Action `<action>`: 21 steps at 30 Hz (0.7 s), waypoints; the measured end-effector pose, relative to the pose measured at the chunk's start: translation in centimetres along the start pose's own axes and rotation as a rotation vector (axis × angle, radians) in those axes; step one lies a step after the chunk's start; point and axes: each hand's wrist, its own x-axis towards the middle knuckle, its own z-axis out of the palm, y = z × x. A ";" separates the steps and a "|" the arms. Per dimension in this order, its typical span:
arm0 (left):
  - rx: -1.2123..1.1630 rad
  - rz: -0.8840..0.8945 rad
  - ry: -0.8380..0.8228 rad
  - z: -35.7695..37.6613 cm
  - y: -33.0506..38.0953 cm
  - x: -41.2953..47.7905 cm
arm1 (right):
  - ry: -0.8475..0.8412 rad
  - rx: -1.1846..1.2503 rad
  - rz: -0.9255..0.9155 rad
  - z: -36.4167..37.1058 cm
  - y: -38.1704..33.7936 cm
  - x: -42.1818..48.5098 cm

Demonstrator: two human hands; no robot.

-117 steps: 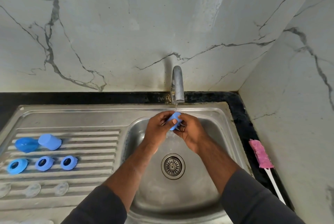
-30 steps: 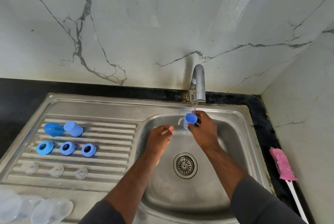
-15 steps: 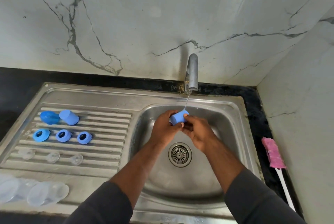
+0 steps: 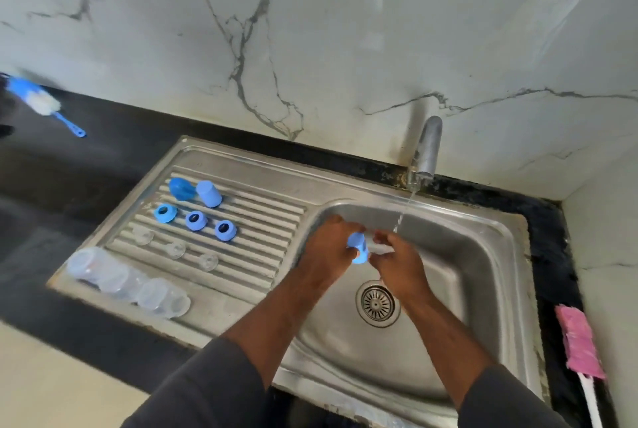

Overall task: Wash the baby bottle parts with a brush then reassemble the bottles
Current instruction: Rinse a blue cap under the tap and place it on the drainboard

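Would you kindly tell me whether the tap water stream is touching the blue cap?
Apart. The head view shows the water stream falling right of the blue cap, with a plain gap between them.

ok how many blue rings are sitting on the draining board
3, in one row on the ribbed draining board: left ring, middle ring, right ring. They lie apart from each other, and none looks hidden.

No text, label, brand or number can be read anywhere.
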 end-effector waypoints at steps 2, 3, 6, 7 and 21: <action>0.014 0.019 0.043 -1.3 -0.5 -1.1 | -0.062 -0.099 -0.152 1.7 -1.6 -0.6; 0.048 0.011 0.055 -2.0 -1.1 -1.6 | -0.086 -0.117 -0.203 2.6 -2.5 -0.9; 0.119 -0.042 0.034 -4.0 -3.5 -2.4 | -0.129 -0.153 -0.301 5.1 -4.4 -1.4; 0.112 -0.063 0.041 -4.7 -4.5 -2.5 | -0.148 -0.166 -0.327 5.8 -4.9 -1.5; 0.025 -0.268 0.098 -19.2 -17.1 -2.0 | -0.152 -0.383 -0.420 22.8 -13.7 6.1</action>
